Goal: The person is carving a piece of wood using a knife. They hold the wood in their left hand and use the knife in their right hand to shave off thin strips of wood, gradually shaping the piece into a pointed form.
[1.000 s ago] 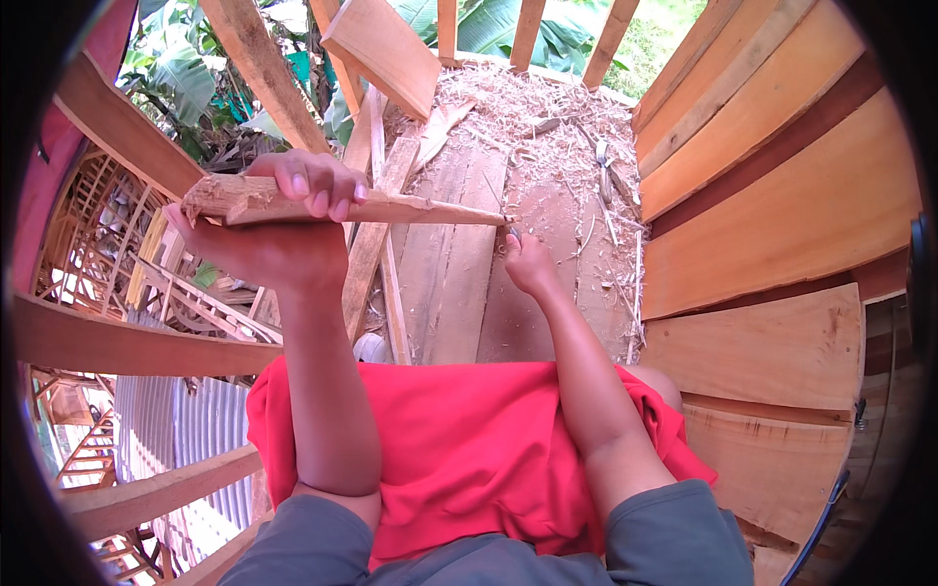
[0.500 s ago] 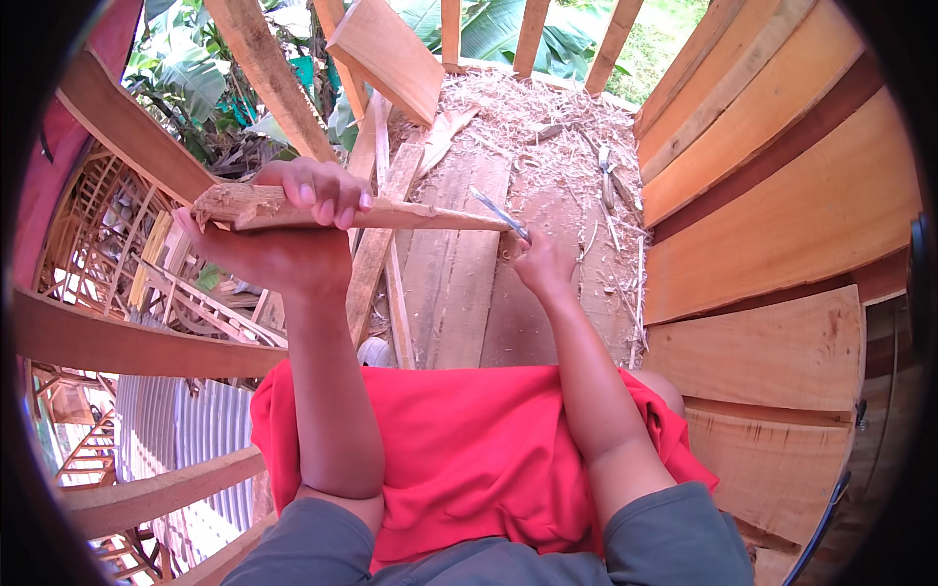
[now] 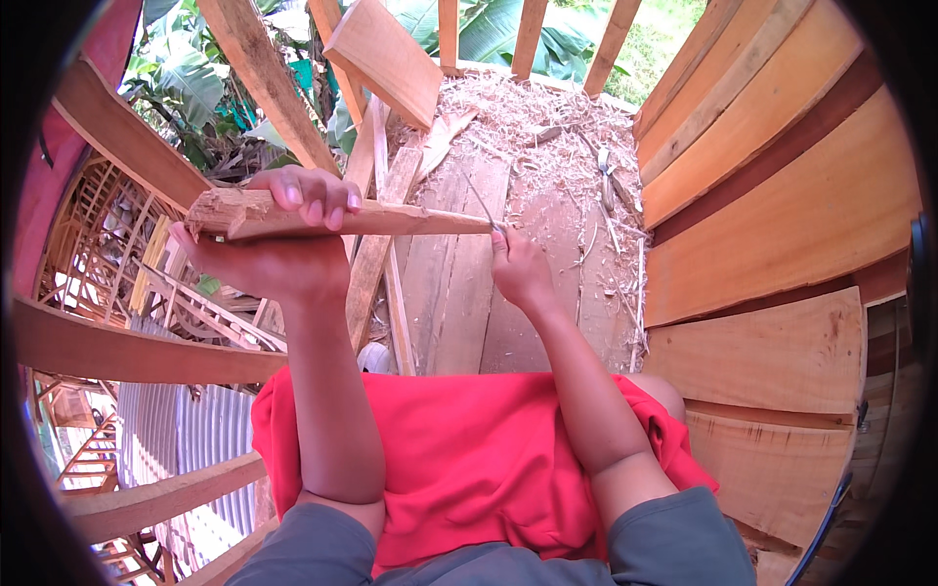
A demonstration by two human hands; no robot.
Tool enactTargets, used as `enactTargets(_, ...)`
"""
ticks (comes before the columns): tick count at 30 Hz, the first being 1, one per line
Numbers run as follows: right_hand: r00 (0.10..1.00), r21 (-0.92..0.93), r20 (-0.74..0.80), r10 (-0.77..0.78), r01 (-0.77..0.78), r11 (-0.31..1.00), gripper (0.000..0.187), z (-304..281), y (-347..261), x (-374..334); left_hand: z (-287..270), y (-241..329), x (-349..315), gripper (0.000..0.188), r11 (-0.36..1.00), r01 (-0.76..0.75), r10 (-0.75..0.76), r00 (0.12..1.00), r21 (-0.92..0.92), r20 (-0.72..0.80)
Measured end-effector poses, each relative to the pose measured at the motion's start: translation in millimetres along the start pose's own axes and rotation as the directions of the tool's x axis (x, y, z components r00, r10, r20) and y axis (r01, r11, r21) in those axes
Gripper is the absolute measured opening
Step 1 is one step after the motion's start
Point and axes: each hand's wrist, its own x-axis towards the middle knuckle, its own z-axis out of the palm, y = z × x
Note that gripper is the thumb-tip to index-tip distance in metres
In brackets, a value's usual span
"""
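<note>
A long, rough-cut piece of wood [image 3: 410, 220] lies level in front of me, thick at its left end and tapering to the right. My left hand [image 3: 276, 262] is closed around the thick end, palm beneath and fingers curled over the top. In my right hand [image 3: 523, 270] is a thin-bladed knife [image 3: 480, 197], its blade pointing up and away to the left. The knife crosses the wood at its narrow tip, and my fist hides the handle. Red cloth [image 3: 469, 439] covers my lap beneath both forearms.
Curled wood shavings [image 3: 557, 117] cover the far part of the plank floor [image 3: 459, 303]. To the right rises a wall of wide boards [image 3: 772, 225]. Several posts and loose planks [image 3: 381, 249] stand or lean at the left, and a tilted board [image 3: 384, 61] rests at the far left.
My right hand has moved slightly left and the knife has turned to point more upright. The wood in my left hand has shifted a little left.
</note>
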Motion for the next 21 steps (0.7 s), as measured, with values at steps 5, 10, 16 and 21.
enactTargets(5,0.990,-0.044,-0.021,0.141,-0.142,0.989,0.040,14,29,11,2,-3,5,0.090,1.000,0.007,-0.008,0.998,-0.006,-0.060)
enactTargets(10,0.991,-0.011,-0.082,0.104,-0.106,0.994,0.038,27,42,11,4,-4,5,0.089,1.000,0.006,-0.006,0.989,0.003,-0.149)
enactTargets(16,0.995,-0.067,-0.009,0.104,-0.104,0.992,0.042,17,17,5,-4,-2,3,0.089,1.000,-0.013,0.014,0.999,0.019,-0.052)
enactTargets(21,0.976,-0.175,-0.048,0.213,-0.218,0.960,0.043,21,42,12,9,-5,7,0.086,1.000,0.016,-0.016,0.999,-0.004,-0.046)
